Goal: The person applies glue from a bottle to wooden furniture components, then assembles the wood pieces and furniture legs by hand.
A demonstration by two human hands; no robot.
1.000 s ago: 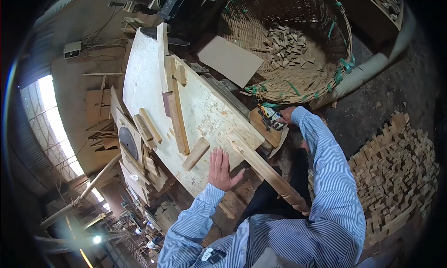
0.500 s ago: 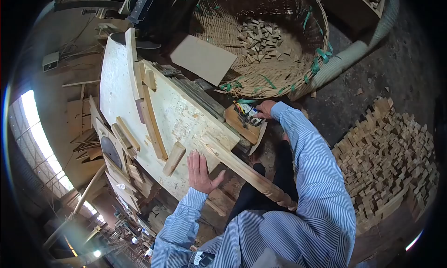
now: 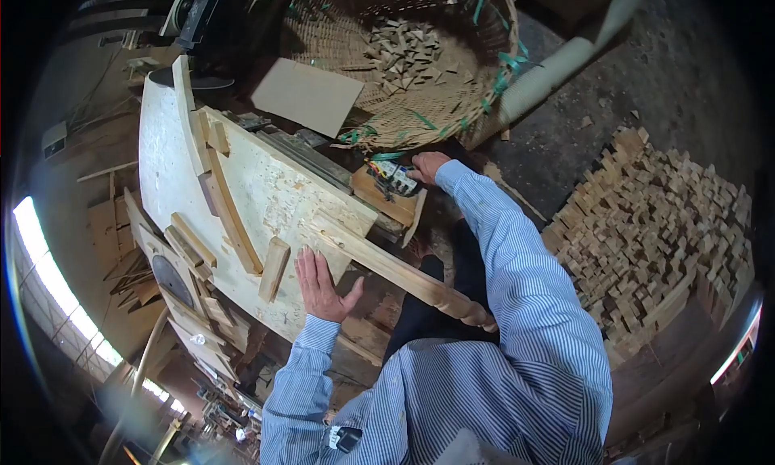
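My left hand (image 3: pixel 325 287) lies on the edge of the pale worktable (image 3: pixel 278 194), fingers stretched out and thumb apart, holding nothing. Just left of its fingertips is a short wood block (image 3: pixel 274 269). A long wooden piece with a turned, rounded end (image 3: pixel 420 279) sticks out over the table edge towards my body. My right hand (image 3: pixel 428 167) reaches past the table, its fingers curled against the end of a white circuit breaker (image 3: pixel 392 177) with coloured wires. That breaker sits on a wooden board (image 3: pixel 379 198); my fingertips are partly hidden.
A large wicker basket (image 3: pixel 428 118) with small wood offcuts stands beyond the table, a flat board (image 3: pixel 308 96) leaning by it. Stacked wood blocks (image 3: pixel 654 231) cover the floor at right. A curved wooden strip (image 3: pixel 230 211) lies on the table. A ribbed hose (image 3: pixel 557 73) runs behind the basket.
The whole view has shifted, so table, basket and hands appear farther left and slightly higher. Both hands keep about the same places, left on the table, right at the circuit breaker.
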